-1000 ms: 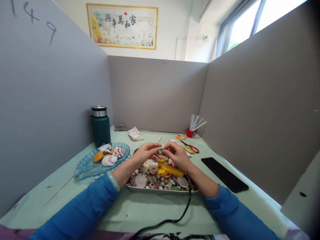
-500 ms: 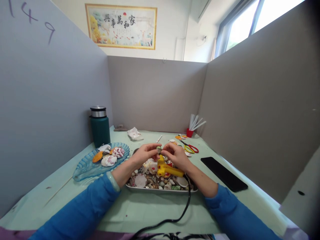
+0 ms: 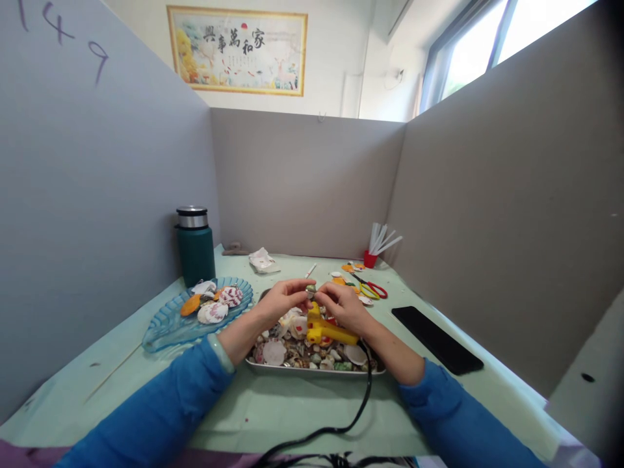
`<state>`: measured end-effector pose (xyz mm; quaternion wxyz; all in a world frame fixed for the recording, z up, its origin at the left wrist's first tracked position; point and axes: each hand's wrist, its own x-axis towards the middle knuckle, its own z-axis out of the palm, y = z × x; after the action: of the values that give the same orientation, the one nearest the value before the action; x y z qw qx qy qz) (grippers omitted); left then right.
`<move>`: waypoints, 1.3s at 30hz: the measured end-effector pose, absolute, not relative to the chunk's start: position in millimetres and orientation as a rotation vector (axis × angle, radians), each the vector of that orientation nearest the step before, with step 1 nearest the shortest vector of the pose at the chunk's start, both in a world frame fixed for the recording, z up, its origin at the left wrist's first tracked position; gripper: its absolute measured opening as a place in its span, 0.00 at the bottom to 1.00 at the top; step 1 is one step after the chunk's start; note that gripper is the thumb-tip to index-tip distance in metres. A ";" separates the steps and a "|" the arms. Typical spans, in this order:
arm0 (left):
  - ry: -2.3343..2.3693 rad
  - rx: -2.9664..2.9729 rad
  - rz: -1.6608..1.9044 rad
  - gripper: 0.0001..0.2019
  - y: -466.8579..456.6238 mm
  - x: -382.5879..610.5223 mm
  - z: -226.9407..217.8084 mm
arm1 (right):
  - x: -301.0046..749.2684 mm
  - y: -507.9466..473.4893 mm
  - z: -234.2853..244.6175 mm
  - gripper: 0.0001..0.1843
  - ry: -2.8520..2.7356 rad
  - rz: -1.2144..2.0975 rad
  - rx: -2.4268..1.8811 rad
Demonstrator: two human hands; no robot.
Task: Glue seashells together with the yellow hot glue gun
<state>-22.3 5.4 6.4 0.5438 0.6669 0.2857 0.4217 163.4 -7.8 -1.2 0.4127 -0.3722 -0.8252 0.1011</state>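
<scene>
My left hand point(image 3: 285, 298) pinches a small greenish, shell-like piece point(image 3: 311, 290) between thumb and fingertips. From the other side my right hand point(image 3: 344, 303) meets it with closed fingertips, which seem to grip the same piece. Just below them, a yellow glue gun point(image 3: 331, 333) with a black cord point(image 3: 361, 406) rests on top of a metal tray point(image 3: 312, 372) full of shells and pebbles. A round pale shell point(image 3: 273, 352) lies among these at the tray's left. The hands hide the far part of the tray.
To the left are a blue glass dish point(image 3: 168, 328) of scallop shells point(image 3: 212, 312), a thin stick point(image 3: 114, 372) and a green flask point(image 3: 195, 257). On the right lie scissors point(image 3: 374, 289), a black phone point(image 3: 436, 339) and a red cup point(image 3: 370, 259) of white sticks. Grey partitions point(image 3: 307, 182) enclose the table.
My right fingertips have shifted very slightly away from the small piece, showing a bit more of it. The tray, glue gun and left hand look the same.
</scene>
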 end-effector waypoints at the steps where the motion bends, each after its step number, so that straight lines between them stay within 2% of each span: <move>1: 0.675 1.585 1.002 0.25 5.2 -22.2 6.6 | 163.5 -7.5 -1.5 0.13 -2.077 0.246 -0.937; 39: 0.694 1.750 1.109 0.24 6.0 -19.5 4.5 | 161.4 -9.4 -0.3 0.16 -2.140 0.016 -0.870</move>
<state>-19.5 6.0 4.5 0.4602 0.7111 0.2820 0.4506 161.4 -9.4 -0.3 0.4039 -0.3444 -0.8475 0.0065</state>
